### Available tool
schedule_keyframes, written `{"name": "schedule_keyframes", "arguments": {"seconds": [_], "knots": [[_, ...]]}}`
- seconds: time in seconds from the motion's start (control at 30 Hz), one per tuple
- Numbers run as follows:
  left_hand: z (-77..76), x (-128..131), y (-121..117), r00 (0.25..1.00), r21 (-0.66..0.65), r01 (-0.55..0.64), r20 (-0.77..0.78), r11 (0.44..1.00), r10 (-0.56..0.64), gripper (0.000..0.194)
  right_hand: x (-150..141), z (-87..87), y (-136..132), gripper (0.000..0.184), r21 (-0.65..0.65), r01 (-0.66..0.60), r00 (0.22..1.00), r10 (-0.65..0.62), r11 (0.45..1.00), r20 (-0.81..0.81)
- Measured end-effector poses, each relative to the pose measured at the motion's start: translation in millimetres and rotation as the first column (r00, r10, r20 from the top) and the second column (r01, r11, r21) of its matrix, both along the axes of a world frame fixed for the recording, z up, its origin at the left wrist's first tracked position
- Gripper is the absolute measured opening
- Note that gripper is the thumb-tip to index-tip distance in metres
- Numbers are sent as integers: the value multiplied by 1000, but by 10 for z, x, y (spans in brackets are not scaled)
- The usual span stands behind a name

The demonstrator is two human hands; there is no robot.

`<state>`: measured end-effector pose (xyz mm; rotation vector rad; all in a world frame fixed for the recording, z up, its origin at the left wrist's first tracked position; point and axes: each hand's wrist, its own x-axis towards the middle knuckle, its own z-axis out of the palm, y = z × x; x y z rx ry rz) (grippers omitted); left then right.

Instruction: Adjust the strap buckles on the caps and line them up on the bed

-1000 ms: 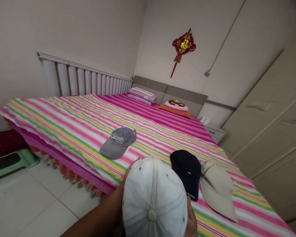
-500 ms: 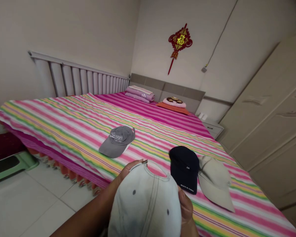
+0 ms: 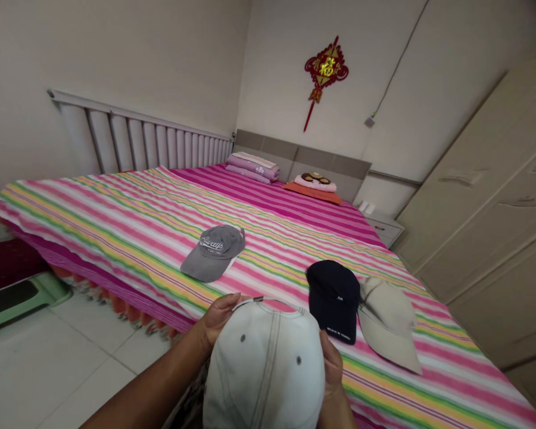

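I hold a white cap in front of me with both hands, its back strap facing away from me. My left hand grips the cap's left side near the strap. My right hand grips its right side. Both hands are closed on the fabric. On the striped bed lie a grey cap further left, a dark navy cap and a beige cap side by side at the right.
Folded purple bedding and a small pillow lie at the headboard. A white nightstand and a tall wardrobe stand at the right. A green stool sits on the tiled floor at the left.
The white cap has turned in my hands, so its back strap now faces away instead of the crown top. My view has shifted slightly.
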<state>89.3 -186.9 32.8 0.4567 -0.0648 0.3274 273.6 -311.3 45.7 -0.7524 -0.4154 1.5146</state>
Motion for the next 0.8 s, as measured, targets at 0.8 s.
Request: {"name": "schedule_keyframes", "arguments": {"seconds": [0.8], "knots": [[-226,502,647,892,-81,-266,-399,961,213,32,586,20,1012,19,-134,130,990,-136,982,-34]]}}
